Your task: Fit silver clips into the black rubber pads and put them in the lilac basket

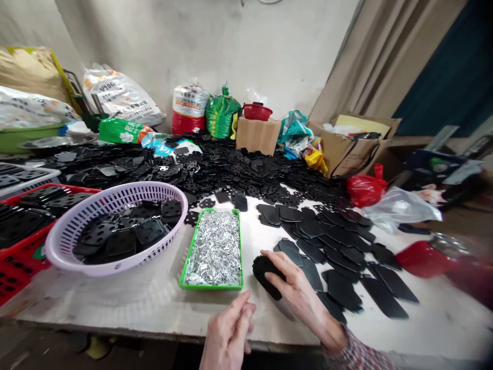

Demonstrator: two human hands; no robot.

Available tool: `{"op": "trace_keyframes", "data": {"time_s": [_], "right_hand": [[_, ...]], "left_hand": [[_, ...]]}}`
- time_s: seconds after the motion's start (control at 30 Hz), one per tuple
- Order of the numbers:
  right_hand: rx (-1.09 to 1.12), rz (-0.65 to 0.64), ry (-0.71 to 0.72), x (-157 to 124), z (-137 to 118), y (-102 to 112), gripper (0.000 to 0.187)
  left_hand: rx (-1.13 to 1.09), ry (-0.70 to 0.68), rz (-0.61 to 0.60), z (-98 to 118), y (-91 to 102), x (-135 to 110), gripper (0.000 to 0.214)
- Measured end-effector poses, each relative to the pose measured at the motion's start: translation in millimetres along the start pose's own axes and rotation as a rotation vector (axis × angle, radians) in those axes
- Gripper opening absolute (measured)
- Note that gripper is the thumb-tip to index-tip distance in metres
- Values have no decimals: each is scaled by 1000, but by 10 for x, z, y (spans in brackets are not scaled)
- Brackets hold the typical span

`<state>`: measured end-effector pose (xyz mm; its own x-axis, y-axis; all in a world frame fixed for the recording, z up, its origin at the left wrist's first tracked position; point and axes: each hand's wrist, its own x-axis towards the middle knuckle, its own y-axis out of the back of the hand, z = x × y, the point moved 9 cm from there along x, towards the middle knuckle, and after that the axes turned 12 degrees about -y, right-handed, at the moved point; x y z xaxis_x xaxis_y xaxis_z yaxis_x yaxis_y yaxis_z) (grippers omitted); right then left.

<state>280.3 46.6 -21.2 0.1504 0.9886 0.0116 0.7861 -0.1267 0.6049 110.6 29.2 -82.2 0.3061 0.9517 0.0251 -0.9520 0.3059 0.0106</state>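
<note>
The right hand (298, 293) grips a flat black piece (264, 277) and holds it just above the white table (115, 303). The left hand (229, 329) holds nothing, and its fingers curl a little. It is near a green tray (211, 287) of little silver bits (214, 249). More black pieces (342, 290) lie beside the right hand.

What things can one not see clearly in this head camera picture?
Head view:
The black piece: the right hand hides part of it.
The left hand: the bottom edge cuts off the wrist.
The silver metal bits in the green tray: too small to see each shape.
The red object: blurred, so its kind is unclear.
</note>
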Motion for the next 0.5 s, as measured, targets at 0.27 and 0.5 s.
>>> {"op": "trace_keyframes", "data": {"time_s": [0.27, 0.5], "right_hand": [[326, -32, 132, -97, -554, -166, 34], [-184, -69, 347, 422, -899, -464, 18]], "left_hand": [[-485, 123, 361, -47, 223, 62, 62], [-630, 49, 527, 107, 720, 102, 44]]}}
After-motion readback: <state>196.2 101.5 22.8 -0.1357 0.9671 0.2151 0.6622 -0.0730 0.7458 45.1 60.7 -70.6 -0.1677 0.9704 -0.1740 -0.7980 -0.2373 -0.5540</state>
